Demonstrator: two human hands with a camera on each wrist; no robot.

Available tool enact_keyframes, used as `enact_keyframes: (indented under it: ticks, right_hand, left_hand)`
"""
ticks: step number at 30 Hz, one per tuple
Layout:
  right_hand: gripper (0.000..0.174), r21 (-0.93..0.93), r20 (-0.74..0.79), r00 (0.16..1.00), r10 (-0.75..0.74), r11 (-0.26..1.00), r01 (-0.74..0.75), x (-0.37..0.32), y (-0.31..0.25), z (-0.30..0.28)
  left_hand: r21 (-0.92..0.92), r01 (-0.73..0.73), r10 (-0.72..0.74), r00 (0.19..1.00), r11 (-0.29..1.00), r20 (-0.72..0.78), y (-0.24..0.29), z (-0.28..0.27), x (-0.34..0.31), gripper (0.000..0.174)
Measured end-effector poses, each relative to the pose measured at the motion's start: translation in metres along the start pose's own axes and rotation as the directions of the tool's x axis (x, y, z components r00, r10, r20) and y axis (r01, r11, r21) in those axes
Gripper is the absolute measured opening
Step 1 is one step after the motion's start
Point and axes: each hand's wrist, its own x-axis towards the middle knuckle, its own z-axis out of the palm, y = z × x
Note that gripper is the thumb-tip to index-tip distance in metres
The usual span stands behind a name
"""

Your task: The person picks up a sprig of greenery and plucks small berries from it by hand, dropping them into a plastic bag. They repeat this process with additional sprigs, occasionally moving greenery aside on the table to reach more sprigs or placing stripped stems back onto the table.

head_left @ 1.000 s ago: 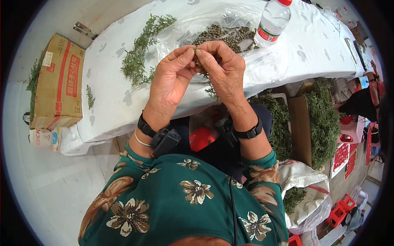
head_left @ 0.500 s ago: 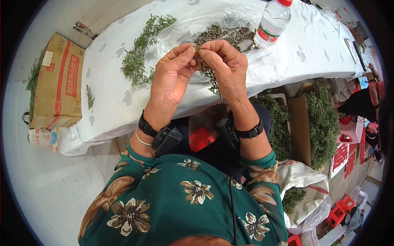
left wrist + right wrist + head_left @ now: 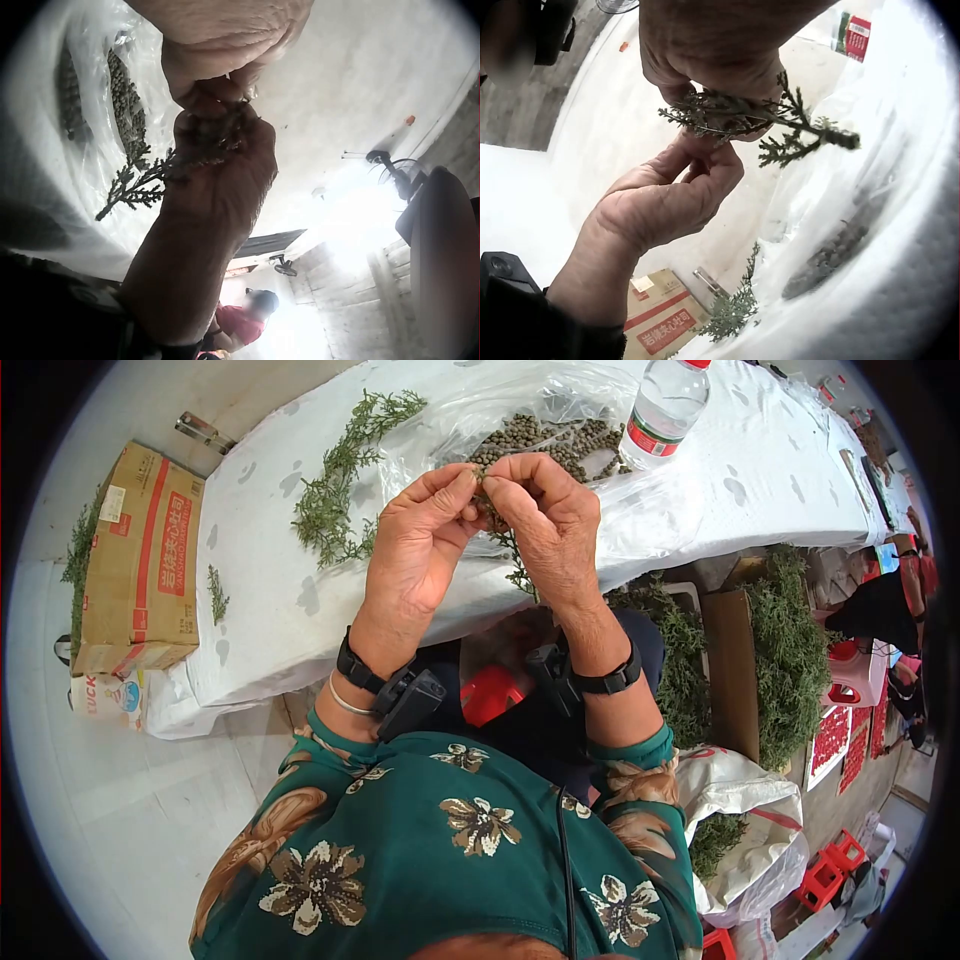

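In the head view both hands meet over the table edge, fingertips close together. My right hand [image 3: 553, 525] holds a green conifer sprig [image 3: 799, 129], whose scaly leaves and cut stem end stick out past the fingers in the right wrist view. In the head view part of the sprig hangs below that palm. Thumb and forefinger of my left hand [image 3: 415, 545] pinch at the sprig's other end, where the fingers hide what lies between them. Just beyond the hands, small round brown cones [image 3: 522, 438] lie heaped on a clear plastic sheet [image 3: 420, 445].
A capped water bottle [image 3: 665, 410] stands by the cones. More sprigs [image 3: 335, 505] lie on the white-covered table [image 3: 265, 595], left of the plastic. A cardboard carton [image 3: 145, 560] stands far left. Greenery [image 3: 785, 660] fills a box at right, near a white sack [image 3: 735, 790].
The sprig below my right hand shows more than a second ago, as that hand has turned and shifted slightly. The left hand stays nearly in place.
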Motion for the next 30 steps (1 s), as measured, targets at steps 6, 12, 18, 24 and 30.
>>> enact_keyframes:
  ticks: [6,12,18,24,30]
  right_hand:
    - [0.007,-0.015,0.02,1.0,-0.003,1.0,0.003,-0.0007,0.0001,-0.0012]
    - [0.007,-0.065,0.023,1.0,-0.01,0.998,0.012,-0.0019,-0.0008,-0.0018]
    - [0.007,0.014,0.076,0.992,0.103,0.994,-0.105,-0.0015,-0.0041,-0.0051]
    - [0.008,0.142,0.094,0.985,0.143,0.978,-0.155,-0.0006,-0.0021,-0.0037]
    - [0.008,0.218,0.109,0.982,0.157,0.96,-0.177,-0.0004,-0.0034,-0.0024]
  left_hand:
    - [0.034,0.0,-0.001,1.0,0.999,0.011,0.0019,0.001,-0.0024,0.013]
    - [0.06,-0.02,0.02,1.0,0.998,-0.003,-0.0001,0.0001,-0.0032,0.013]
    - [0.035,-0.025,0.026,1.0,0.999,-0.004,0.002,0.002,-0.0047,0.015]
    - [0.044,-0.033,0.033,0.999,0.998,-0.001,0.0048,-0.0008,-0.0059,0.016]
    - [0.068,-0.066,0.064,0.998,0.996,0.027,0.0078,-0.0006,-0.0068,0.028]
